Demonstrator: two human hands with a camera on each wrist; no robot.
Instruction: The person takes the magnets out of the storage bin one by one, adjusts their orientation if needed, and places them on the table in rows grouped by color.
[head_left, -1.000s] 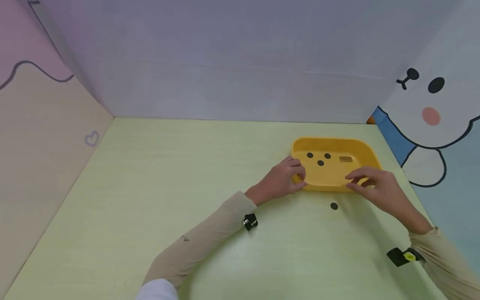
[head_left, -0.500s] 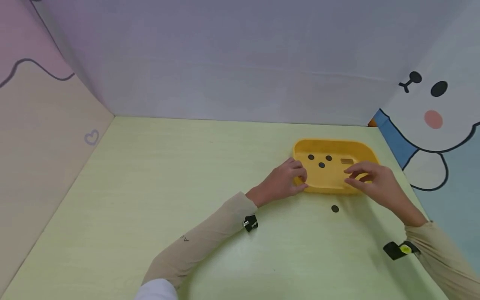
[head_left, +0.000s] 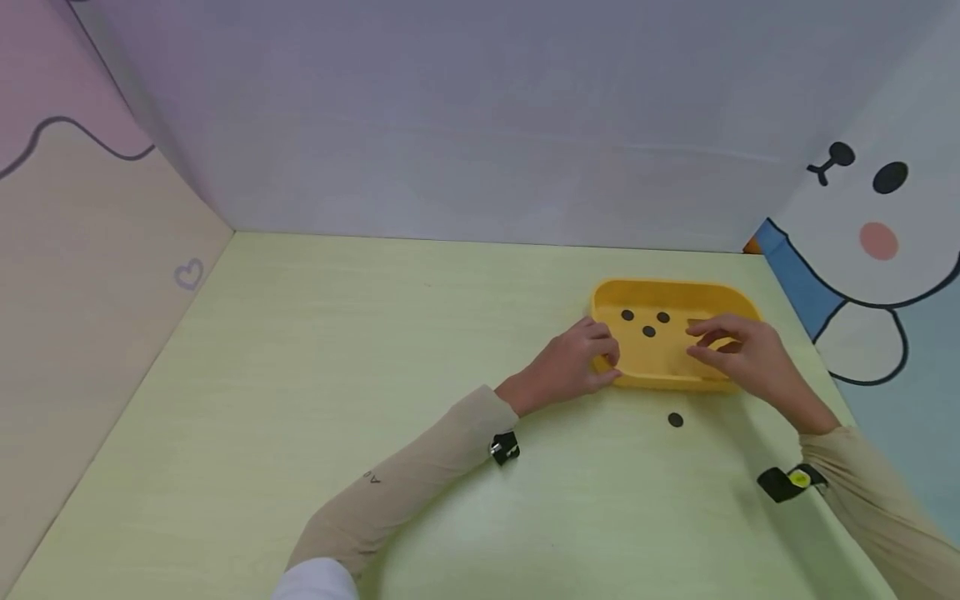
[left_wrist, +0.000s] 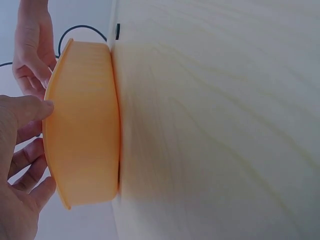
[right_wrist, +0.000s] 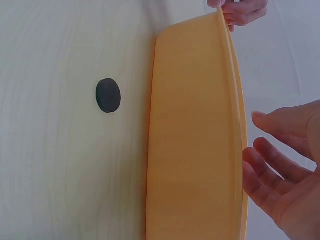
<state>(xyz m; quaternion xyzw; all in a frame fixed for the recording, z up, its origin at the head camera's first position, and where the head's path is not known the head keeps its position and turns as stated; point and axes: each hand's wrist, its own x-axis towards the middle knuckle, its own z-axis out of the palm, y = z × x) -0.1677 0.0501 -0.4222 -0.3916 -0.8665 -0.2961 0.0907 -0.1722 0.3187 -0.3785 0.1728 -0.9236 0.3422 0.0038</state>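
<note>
A yellow tray (head_left: 660, 382) lies at the table's right side, holding three dark discs (head_left: 648, 332) and a brown rectangular piece (head_left: 694, 322) partly covered by the right hand. The left hand (head_left: 572, 363) grips the tray's left front corner; the left wrist view shows its thumb (left_wrist: 45, 109) against the rim. Over the tray's right part hovers the right hand (head_left: 752, 360), fingers bent, thumb and index apart, nothing visible between them. In the right wrist view, those fingers (right_wrist: 270, 170) are beside the tray's rim. Another dark disc (head_left: 676, 420) rests on the table in front of the tray.
The pale green table (head_left: 360, 333) meets a plain wall (head_left: 450, 125) at the back. A beige and pink panel (head_left: 90, 250) borders its left side, and a panel with a cartoon face (head_left: 862, 208) borders the right. Both wrists carry dark straps.
The right hand has shifted slightly left and farther back over the tray, now partly covering the brown piece. The left hand keeps its grip. The head view has shifted slightly.
</note>
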